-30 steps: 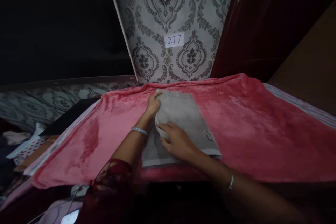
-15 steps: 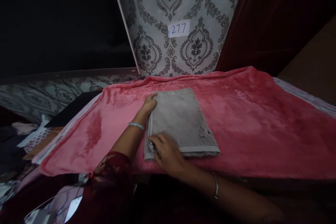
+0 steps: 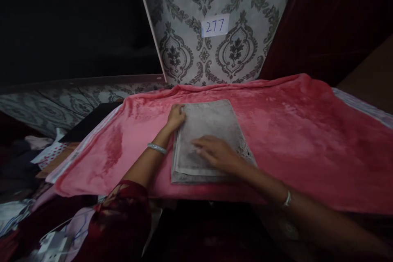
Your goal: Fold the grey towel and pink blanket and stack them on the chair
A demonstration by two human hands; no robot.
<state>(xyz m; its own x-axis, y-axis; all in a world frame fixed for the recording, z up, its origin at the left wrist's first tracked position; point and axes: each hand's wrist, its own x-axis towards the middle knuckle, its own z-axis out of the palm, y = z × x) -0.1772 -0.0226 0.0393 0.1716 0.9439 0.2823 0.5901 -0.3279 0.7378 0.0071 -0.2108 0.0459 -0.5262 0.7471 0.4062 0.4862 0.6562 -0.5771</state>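
— Where are the hands? 
— Both are on the folded grey towel (image 3: 208, 131). The left hand (image 3: 176, 117) sits at its far left corner, fingers curled onto the edge; whether it pinches the cloth or only presses it, I cannot tell. The right hand (image 3: 216, 152) lies flat and open on top, palm down, nearer the front edge, holding nothing.

— And where does the towel lie? 
— On the pink blanket (image 3: 307, 131), straight ahead of the person, a little left of the blanket's middle. Its long axis runs away from the person, toward the patterned wall panel (image 3: 190, 49) with the paper label (image 3: 215, 25) reading 277.

— Which hand is nearer to what? 
— The right covers the near half and the middle; the left holds the far corner, so the two stand along the left side and the centre. The right edge, with a small embroidered mark (image 3: 245, 150) just beside the right hand, is bare.

— Anything else about? 
— Loose clothes (image 3: 37, 151) heaped to the left, well apart from the towel.
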